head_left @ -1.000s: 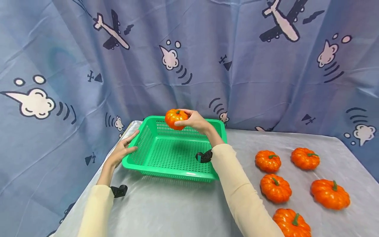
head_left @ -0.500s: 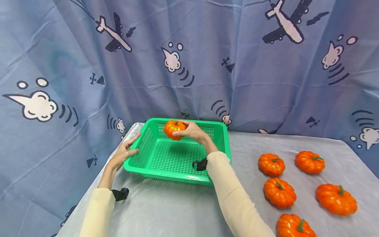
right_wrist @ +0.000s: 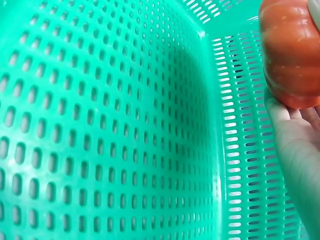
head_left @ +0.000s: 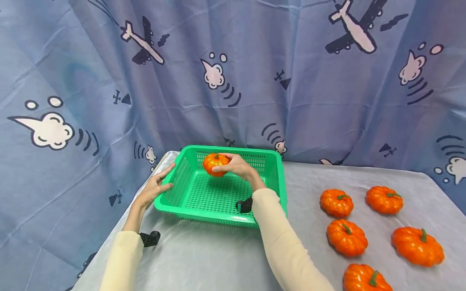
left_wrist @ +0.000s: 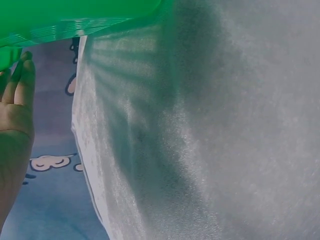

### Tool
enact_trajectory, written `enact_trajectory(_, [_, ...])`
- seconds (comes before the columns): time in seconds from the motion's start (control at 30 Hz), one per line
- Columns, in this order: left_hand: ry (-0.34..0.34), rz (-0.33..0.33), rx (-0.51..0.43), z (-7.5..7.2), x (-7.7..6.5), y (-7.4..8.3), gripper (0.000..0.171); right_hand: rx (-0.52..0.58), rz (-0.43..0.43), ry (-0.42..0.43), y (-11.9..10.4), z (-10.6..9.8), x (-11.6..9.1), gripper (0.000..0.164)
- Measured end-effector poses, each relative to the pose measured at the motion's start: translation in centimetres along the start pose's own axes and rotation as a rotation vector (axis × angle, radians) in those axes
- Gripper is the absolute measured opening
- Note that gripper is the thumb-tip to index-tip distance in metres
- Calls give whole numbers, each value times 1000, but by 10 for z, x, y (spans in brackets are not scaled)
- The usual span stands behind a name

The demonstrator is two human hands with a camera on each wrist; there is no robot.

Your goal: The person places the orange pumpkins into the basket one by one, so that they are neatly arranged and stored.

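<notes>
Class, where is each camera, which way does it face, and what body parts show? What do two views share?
Head: head-worn, facing forward and down at green basket and table; left hand, right hand, sleeves show.
Left: on left wrist, facing the basket's outside and table; left hand shows.
Right: on right wrist, facing into the basket; right hand shows.
Shared, head and right: the held pumpkin.

Wrinkled blue curtain (head_left: 247, 36) printed with cartoon planes (head_left: 353, 30) and white puffs (head_left: 52, 130) fills back and left side, hanging in folds behind pale grey-covered table (head_left: 196, 258), surface slightly shiny, soft shadows.
</notes>
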State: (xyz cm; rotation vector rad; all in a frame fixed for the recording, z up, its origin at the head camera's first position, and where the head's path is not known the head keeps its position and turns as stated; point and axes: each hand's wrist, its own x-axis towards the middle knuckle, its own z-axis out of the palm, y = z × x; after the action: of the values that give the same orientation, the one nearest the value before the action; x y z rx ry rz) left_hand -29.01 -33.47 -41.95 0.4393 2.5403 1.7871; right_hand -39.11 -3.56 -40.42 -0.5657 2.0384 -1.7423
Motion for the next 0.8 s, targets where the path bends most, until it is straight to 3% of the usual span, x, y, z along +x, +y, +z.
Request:
enact_trajectory(0.27, [2, 1, -13, -2, 1, -2, 71, -19, -6, -33, 3, 7, 12, 63])
enact_trajectory(0.8, [-2, -21, -11, -1, 2, 0, 72, -117, 109, -109, 19, 12, 15, 73])
